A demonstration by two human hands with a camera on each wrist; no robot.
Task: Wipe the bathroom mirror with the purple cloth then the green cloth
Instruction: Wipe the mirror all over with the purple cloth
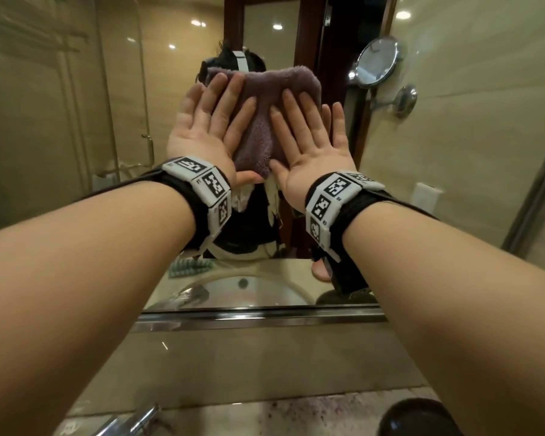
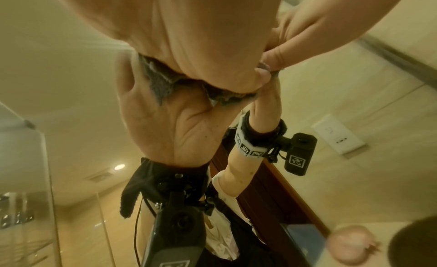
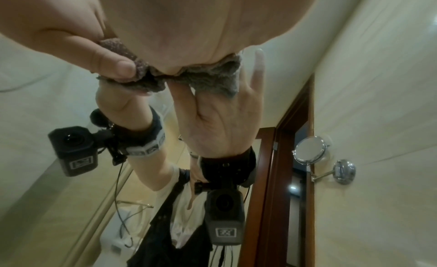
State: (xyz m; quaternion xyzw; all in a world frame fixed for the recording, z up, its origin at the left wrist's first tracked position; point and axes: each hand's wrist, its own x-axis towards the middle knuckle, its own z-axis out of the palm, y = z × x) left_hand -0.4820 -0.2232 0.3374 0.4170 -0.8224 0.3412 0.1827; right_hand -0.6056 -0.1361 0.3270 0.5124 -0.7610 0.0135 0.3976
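Observation:
The purple cloth (image 1: pixel 265 89) lies flat against the bathroom mirror (image 1: pixel 76 127), about at head height. My left hand (image 1: pixel 202 127) presses its left part with straight, spread fingers. My right hand (image 1: pixel 312 140) presses its right part the same way. Both thumbs sit at the cloth's lower edge. In the left wrist view my left hand (image 2: pixel 189 37) fills the top, with the cloth (image 2: pixel 163 84) bunched under it. The right wrist view shows my right hand (image 3: pixel 201 28) on the cloth (image 3: pixel 212 80). A blue-green cloth (image 1: pixel 188 267) appears only as a reflection low in the mirror.
A round chrome shaving mirror (image 1: pixel 378 62) on an arm juts from the tiled wall (image 1: pixel 485 136) at the right. Below the mirror's metal ledge (image 1: pixel 258 316) runs the stone counter (image 1: pixel 265 372), with a faucet (image 1: pixel 129 420) and a dark round object (image 1: pixel 419 416).

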